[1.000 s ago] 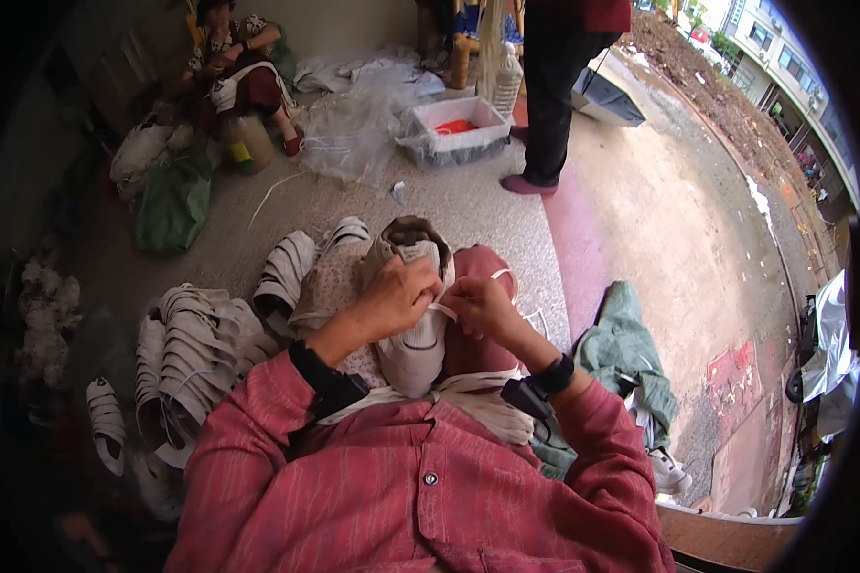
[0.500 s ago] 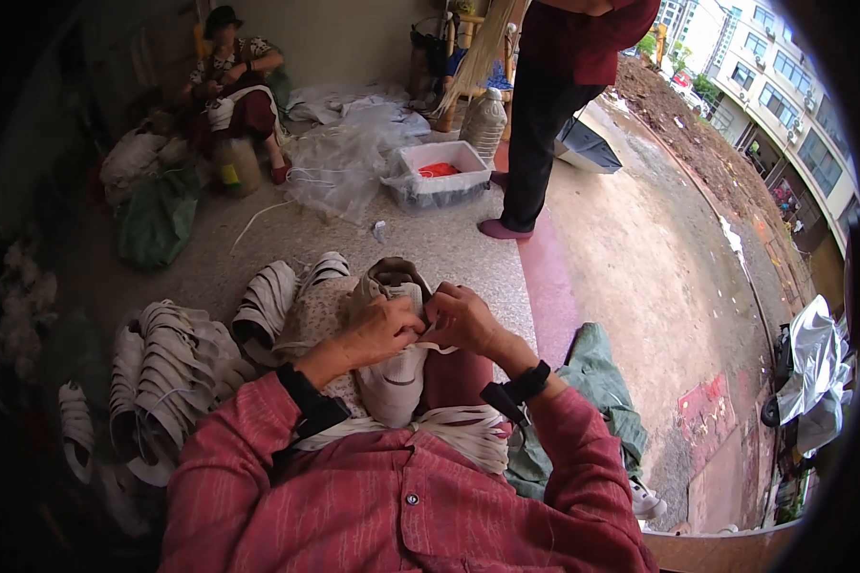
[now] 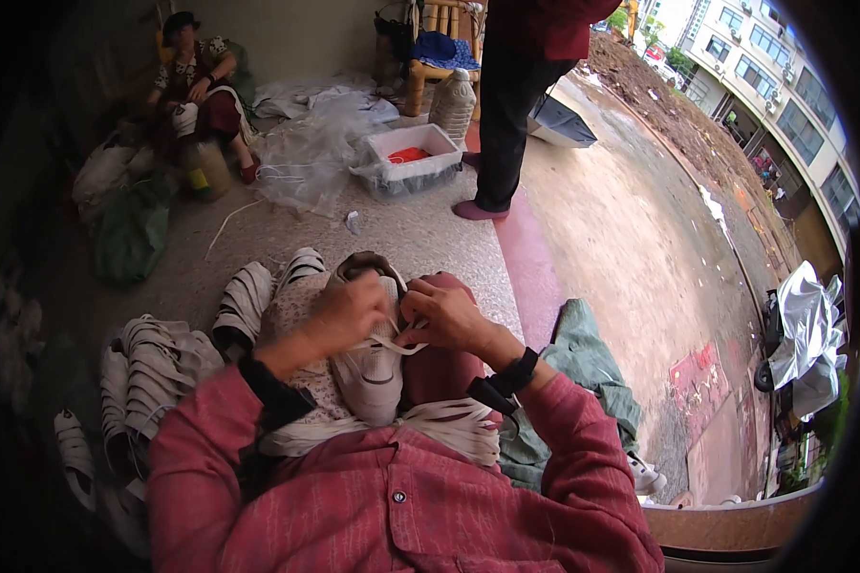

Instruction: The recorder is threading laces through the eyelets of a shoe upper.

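A white sneaker [image 3: 369,382] lies on my lap, toe toward me and its brown-lined opening at the far end. White shoelace [image 3: 384,342] runs across its upper. Pinched in my right hand [image 3: 440,315], at the shoe's right side, is a stretch of that lace. My left hand [image 3: 352,307] is over the shoe's left side, its fingers bent and smeared by motion, so what they hold is unclear. A bundle of loose white laces [image 3: 454,430] lies across my lap, beneath the toe.
Stacked white shoe pieces [image 3: 158,372] stand at my left. On the right are green sacking [image 3: 588,368] and another white shoe [image 3: 646,475]. A white foam box [image 3: 416,172] sits ahead, near a standing person [image 3: 516,124]; another person [image 3: 196,91] sits far left, holding a shoe.
My left hand has lifted off the lacing and moved up and left, blurring. The right hand keeps hold of the lace, which now loops more visibly. The whole view has shifted slightly.
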Tool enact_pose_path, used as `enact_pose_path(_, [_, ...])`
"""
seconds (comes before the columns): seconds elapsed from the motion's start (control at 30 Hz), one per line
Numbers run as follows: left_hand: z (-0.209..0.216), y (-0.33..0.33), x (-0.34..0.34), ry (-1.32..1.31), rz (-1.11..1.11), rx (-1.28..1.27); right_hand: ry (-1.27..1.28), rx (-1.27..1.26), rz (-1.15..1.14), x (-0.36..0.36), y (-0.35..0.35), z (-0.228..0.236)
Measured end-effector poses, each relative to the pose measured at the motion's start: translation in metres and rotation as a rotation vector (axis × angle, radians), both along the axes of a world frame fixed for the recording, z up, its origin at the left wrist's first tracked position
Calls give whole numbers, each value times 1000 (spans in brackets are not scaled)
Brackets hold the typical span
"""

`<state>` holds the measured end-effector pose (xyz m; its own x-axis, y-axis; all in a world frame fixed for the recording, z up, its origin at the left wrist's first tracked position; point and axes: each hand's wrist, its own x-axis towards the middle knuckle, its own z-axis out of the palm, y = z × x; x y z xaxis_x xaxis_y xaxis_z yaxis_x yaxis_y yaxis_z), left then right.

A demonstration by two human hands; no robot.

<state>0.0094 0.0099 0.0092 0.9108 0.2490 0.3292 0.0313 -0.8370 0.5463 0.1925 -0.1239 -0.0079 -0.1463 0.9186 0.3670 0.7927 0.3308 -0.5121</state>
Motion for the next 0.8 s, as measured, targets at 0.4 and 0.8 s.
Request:
enact_pose_path(0.4, [97, 284, -214, -649, 1266, 316, 93, -22, -59, 7, 0, 0])
enact_pose_path(0.8, [-27, -8, -123, -71, 234, -186, -54, 185, -174, -29, -11, 6])
